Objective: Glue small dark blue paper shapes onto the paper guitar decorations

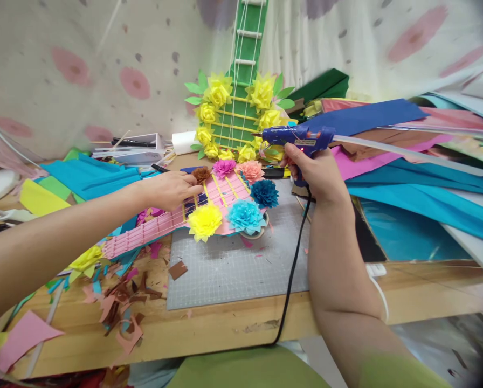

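Above table (205,331) | hands: right (321,173) gripping glue gun (284,134); left (168,189) by brown flower (201,173), grasp unclear

Guitar (220,200) over mat (237,277) | second guitar (234,119) behind | scraps (114,307) left | paper sheets (423,186) right

- A craft workspace, by its look (home or workshop, I cannot tell).
- Wooden table (209,334) at six o'clock, with a gridded cutting mat (225,275) lying on it.
- Glue gun (298,136) at two o'clock.
- Coloured sheets (411,207) heaped at three.
- Cut scraps (112,308) littering eight.
- Flower-trimmed green guitar (245,77) at twelve, before a flower-patterned curtain (104,64).
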Demonstrator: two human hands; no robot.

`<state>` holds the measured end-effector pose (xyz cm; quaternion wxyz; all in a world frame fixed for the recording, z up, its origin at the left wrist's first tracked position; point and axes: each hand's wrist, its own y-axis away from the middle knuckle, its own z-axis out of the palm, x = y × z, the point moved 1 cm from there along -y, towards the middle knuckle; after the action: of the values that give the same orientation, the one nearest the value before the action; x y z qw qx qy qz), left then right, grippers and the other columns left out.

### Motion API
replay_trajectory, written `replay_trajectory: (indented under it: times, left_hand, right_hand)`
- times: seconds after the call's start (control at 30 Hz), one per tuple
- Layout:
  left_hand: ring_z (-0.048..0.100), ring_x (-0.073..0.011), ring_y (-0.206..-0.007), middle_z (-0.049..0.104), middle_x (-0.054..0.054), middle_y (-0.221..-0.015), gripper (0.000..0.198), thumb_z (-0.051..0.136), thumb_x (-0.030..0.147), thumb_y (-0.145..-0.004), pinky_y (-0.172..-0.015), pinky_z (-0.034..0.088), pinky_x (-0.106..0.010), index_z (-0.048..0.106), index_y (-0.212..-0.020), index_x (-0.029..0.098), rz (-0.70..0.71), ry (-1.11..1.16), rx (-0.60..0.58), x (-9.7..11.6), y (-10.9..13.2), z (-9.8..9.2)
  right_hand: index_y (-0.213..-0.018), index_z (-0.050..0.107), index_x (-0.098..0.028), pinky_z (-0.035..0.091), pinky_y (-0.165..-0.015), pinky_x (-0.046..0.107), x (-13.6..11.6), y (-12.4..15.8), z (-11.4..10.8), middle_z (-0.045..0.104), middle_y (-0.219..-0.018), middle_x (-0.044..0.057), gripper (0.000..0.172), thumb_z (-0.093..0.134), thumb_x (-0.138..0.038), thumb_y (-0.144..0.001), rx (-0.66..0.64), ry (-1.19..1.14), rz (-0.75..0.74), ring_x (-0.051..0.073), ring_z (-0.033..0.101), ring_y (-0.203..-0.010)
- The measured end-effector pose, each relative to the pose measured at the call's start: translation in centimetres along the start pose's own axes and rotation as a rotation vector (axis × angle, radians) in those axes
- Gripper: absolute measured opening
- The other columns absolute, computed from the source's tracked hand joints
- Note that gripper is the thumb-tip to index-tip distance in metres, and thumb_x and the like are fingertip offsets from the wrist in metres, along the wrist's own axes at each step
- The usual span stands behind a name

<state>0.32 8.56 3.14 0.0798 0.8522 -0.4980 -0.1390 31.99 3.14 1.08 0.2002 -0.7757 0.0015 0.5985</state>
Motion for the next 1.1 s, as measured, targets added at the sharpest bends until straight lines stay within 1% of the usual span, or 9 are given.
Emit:
replay_trajectory:
  times: [0.1, 0.17, 0.37, 0.47, 0.6, 0.73, 0.87, 1.03, 1.1]
  left_hand:
    - [0.061, -0.0265, -0.106, 0.065, -0.011, -0.113, 0.05, 0.056, 0.017, -0.069, -0.09, 0.044, -0.036, 0.061, -0.119, 0.023, 0.026, 0.021, -0.079, -0.11, -0.16, 0.23]
    - [0.06, -0.0277, -0.109, 0.064, -0.012, -0.115, 0.052, 0.057, 0.018, -0.068, -0.092, 0.043, -0.037, 0.06, -0.12, 0.022, 0.005, 0.037, -0.093, -0.24, -0.27, 0.41]
    - [0.06, -0.0268, -0.107, 0.064, -0.011, -0.113, 0.05, 0.057, 0.016, -0.065, -0.091, 0.043, -0.035, 0.059, -0.115, 0.019, -0.004, 0.035, -0.124, -0.15, -0.25, 0.41]
    - [0.06, -0.0268, -0.104, 0.064, -0.012, -0.111, 0.047, 0.054, 0.015, -0.066, -0.088, 0.044, -0.035, 0.06, -0.112, 0.018, 0.002, 0.045, -0.094, 0.0, -0.06, 0.24]
    - [0.059, -0.0271, -0.107, 0.064, -0.013, -0.112, 0.048, 0.051, 0.014, -0.069, -0.092, 0.042, -0.036, 0.059, -0.115, 0.017, 0.013, 0.057, -0.035, 0.26, 0.21, 0.11]
    - [0.059, -0.0266, -0.109, 0.065, -0.012, -0.109, 0.046, 0.052, 0.012, -0.068, -0.093, 0.042, -0.035, 0.06, -0.113, 0.018, 0.025, 0.068, -0.047, 0.5, 0.31, 0.32]
    - [0.059, -0.0266, -0.108, 0.066, -0.012, -0.107, 0.048, 0.054, 0.01, -0.064, -0.094, 0.042, -0.035, 0.062, -0.111, 0.019, 0.031, 0.086, -0.032, 0.47, 0.28, 0.6]
    - [0.06, -0.0273, -0.107, 0.064, -0.014, -0.11, 0.044, 0.052, 0.011, -0.068, -0.092, 0.043, -0.036, 0.062, -0.111, 0.016, 0.088, 0.049, -0.05, 0.53, 0.45, 0.5]
    - [0.06, -0.0275, -0.105, 0.064, -0.014, -0.109, 0.043, 0.051, 0.01, -0.069, -0.091, 0.044, -0.036, 0.061, -0.11, 0.016, 0.075, 0.049, -0.051, 0.64, 0.51, 0.33]
  right_hand:
    - [-0.058, 0.057, -0.022, 0.031, -0.042, 0.031, 0.01, -0.04, 0.02, 0.056, -0.053, 0.004, 0.044, 0.067, -0.061, -0.076, -0.01, 0.028, -0.012, 0.009, 0.042, -0.041]
    - [-0.058, 0.056, -0.023, 0.031, -0.042, 0.031, 0.03, -0.06, 0.02, 0.055, -0.051, 0.004, 0.045, 0.065, -0.062, -0.077, -0.014, 0.049, -0.023, 0.009, 0.042, -0.041]
    - [-0.057, 0.055, -0.023, 0.031, -0.041, 0.031, 0.18, -0.1, -0.01, 0.055, -0.051, 0.003, 0.045, 0.067, -0.063, -0.074, -0.015, 0.011, -0.008, 0.009, 0.041, -0.039]
    - [-0.058, 0.056, -0.023, 0.031, -0.041, 0.031, 0.19, -0.12, -0.01, 0.056, -0.052, 0.003, 0.044, 0.068, -0.063, -0.073, -0.011, 0.003, 0.001, 0.009, 0.042, -0.04]
    - [-0.057, 0.055, -0.023, 0.03, -0.04, 0.03, 0.05, -0.11, 0.04, 0.055, -0.05, 0.003, 0.047, 0.066, -0.065, -0.073, -0.023, 0.013, -0.018, 0.009, 0.041, -0.039]
    - [-0.057, 0.055, -0.023, 0.03, -0.04, 0.03, 0.0, -0.06, 0.06, 0.054, -0.048, 0.003, 0.048, 0.066, -0.067, -0.073, -0.021, 0.015, -0.03, 0.009, 0.041, -0.039]
    - [-0.058, 0.057, -0.023, 0.032, -0.041, 0.031, 0.13, -0.07, 0.03, 0.055, -0.05, 0.003, 0.046, 0.066, -0.066, -0.073, -0.01, 0.019, -0.015, 0.01, 0.043, -0.04]
    - [-0.059, 0.056, -0.023, 0.033, -0.043, 0.032, 0.32, -0.21, -0.05, 0.056, -0.052, 0.004, 0.047, 0.061, -0.066, -0.078, -0.04, 0.059, -0.024, 0.011, 0.045, -0.042]
    - [-0.059, 0.056, -0.023, 0.032, -0.043, 0.032, 0.37, -0.23, -0.06, 0.054, -0.051, 0.004, 0.047, 0.06, -0.066, -0.079, -0.051, 0.073, -0.034, 0.012, 0.046, -0.043]
